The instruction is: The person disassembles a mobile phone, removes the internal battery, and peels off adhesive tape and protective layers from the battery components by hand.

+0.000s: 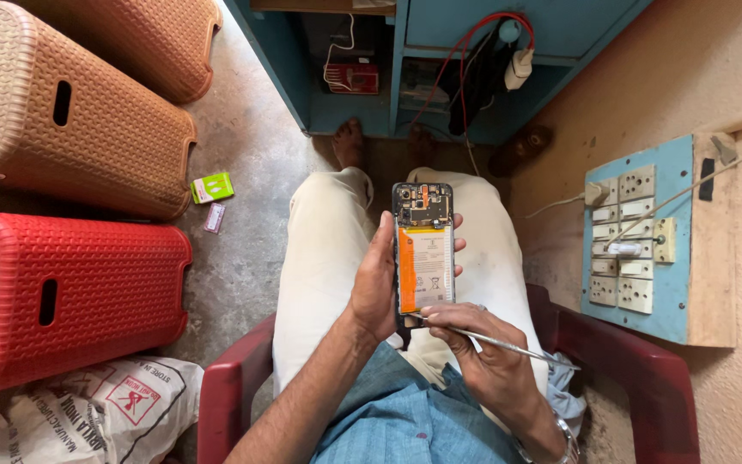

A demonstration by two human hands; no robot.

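Note:
My left hand (377, 283) holds an opened phone (423, 249) upright above my lap, back cover off. The phone's orange-edged battery and the dark circuit board at its top are exposed. My right hand (483, 352) grips a thin metal tool (508, 344) like a pen, its tip touching the phone's lower edge near the battery's bottom. The tool's shaft runs out to the right past my fingers. A metal bracelet sits on my right wrist.
I sit in a dark red plastic chair (225, 387). Red (70, 296) and brown plastic stools (62, 112) lie at left, a printed sack (105, 408) below them. A blue switchboard (641, 241) hangs on the right wall. A blue cabinet (440, 60) with wires stands ahead.

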